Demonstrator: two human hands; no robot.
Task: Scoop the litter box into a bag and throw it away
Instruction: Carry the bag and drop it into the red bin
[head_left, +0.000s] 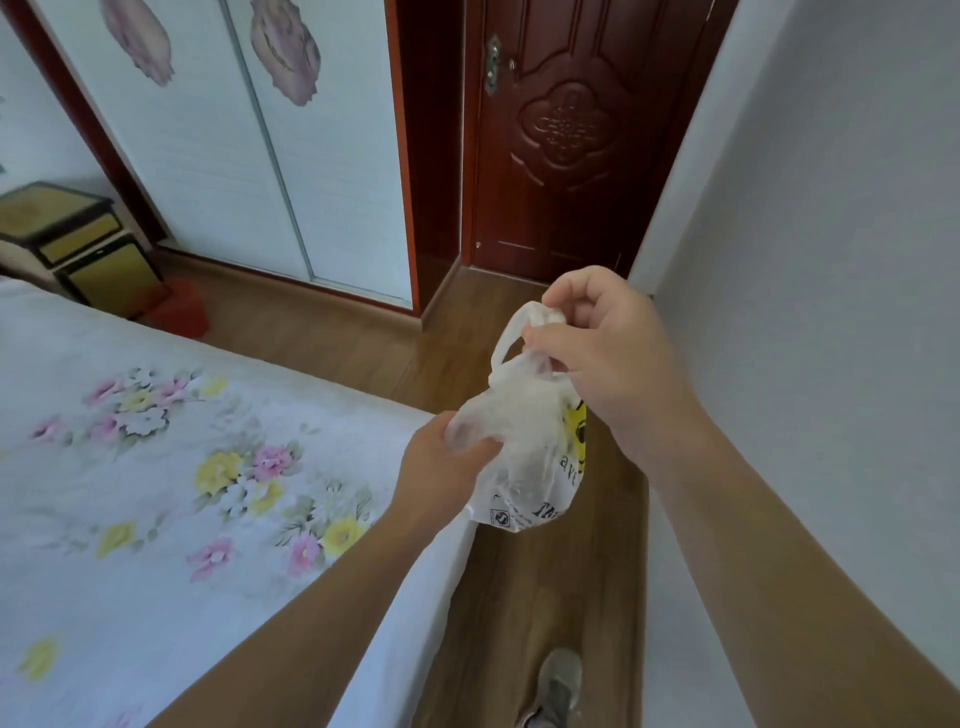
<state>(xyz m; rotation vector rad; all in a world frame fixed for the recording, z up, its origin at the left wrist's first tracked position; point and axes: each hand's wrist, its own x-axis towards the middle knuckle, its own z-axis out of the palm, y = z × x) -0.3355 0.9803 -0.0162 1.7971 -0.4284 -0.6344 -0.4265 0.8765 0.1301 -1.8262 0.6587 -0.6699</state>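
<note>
Pinching the bunched handles of a thin white plastic bag (524, 447), the fingers (558, 340) of the right hand (602, 353) were curled tightly together, with one loop of handle sticking out to the left of the knuckles. Lower down, the left hand (441, 467) gripped a fold of the bag's side, its thumb and fingers pressed closed on the crumpled plastic. The bag hung between the two hands in mid-air, over the strip of wooden floor (561, 582) beside the corner of a bed (156, 493). It looked full and rounded at the bottom, with a yellow patch and black printed lettering on its right side; the contents could not be seen. Both bare forearms reached in from the bottom of the view. The bed, on the left, was covered in a white sheet printed with pink and yellow flowers. A grey shoe (558, 686) stood on the floor below. Ahead were a dark red wooden door (566, 130), white sliding wardrobe doors (234, 156) with flower pictures, a yellow bedside cabinet (78, 239) and a small red bin (179, 306).
</note>
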